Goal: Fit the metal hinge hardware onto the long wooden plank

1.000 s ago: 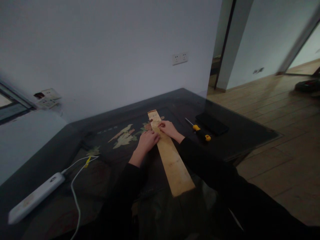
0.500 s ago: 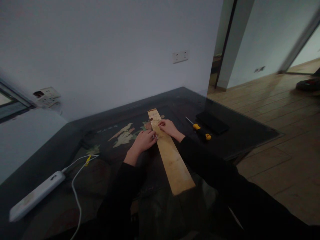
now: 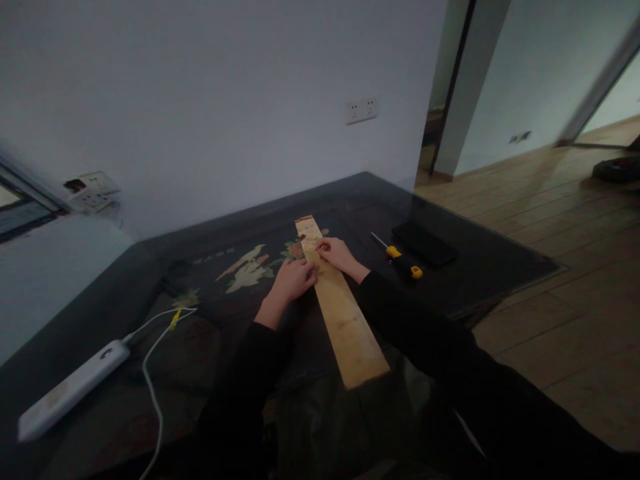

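A long, narrow wooden board (image 3: 347, 327) lies on the dark table, its near end reaching toward me. At the board's left edge is my left hand (image 3: 294, 279), its fingers curled and their tips on the wood; what they hold is hidden. My right hand (image 3: 337, 255) rests over the right side of the board, farther up, with thumb and forefinger pinched together. Anything in that pinch is too small to make out. A screwdriver (image 3: 400, 260) with a yellow and black handle lies right of my right hand, its shaft pointing away from me.
Beside the screwdriver lies a flat black object (image 3: 425, 244). A white power strip (image 3: 75, 390) with a white cable (image 3: 153, 393) occupies the table's left side. The dark table (image 3: 480, 260) has inlaid bird and flower pictures and stands against a wall (image 3: 240, 120).
My left hand has shifted slightly, its fingers closing farther over the board's edge. Small shiny metal pieces seen at its fingertips before are now hidden. My right hand stays in place.
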A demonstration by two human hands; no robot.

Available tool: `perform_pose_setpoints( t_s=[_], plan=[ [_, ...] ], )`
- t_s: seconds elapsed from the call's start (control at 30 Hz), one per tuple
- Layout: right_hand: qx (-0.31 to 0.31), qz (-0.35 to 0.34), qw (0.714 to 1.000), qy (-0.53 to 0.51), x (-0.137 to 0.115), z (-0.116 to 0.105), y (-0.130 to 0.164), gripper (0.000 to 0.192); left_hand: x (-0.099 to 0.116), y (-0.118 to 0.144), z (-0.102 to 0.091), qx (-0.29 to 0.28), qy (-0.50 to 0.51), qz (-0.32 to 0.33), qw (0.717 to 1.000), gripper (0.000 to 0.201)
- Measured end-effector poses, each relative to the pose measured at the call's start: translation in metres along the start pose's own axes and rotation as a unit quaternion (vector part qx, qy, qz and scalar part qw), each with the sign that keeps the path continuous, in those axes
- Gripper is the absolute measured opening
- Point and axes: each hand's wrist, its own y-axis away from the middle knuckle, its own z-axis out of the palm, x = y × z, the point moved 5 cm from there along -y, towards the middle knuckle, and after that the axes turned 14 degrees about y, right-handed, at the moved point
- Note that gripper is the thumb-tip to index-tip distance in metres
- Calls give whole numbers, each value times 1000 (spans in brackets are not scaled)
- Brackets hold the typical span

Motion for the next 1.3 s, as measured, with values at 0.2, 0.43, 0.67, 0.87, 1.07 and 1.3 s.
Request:
perform_pose_setpoints(
  t_s=[0.2, 0.43, 0.67, 0.87, 1.07, 1.3],
  plan=[
    [-7, 10, 1000, -3, -1, -1, 0, 15, 1, -1, -2, 20, 7, -31, 999, 42],
    [-3, 2, 1000, 0, -1, -2, 1, 15, -4, 7, -14, 48, 39, -34, 997, 27],
    [1, 5, 1000, 0, 0, 0, 0, 12, -6, 8, -8, -8, 29, -39, 999, 24],
    [-5, 7, 1000, -5, 1, 1, 0, 14, -3, 3, 1, -12, 19, -21, 1000, 24],
    [-10, 8, 1000, 1, -1, -1, 1, 15, 0, 0, 1, -4, 5, -38, 999, 37],
    [-9, 6, 1000, 7, -2, -1, 1, 16, -3, 4, -8, 21, 35, -69, 997, 42]
  ],
)
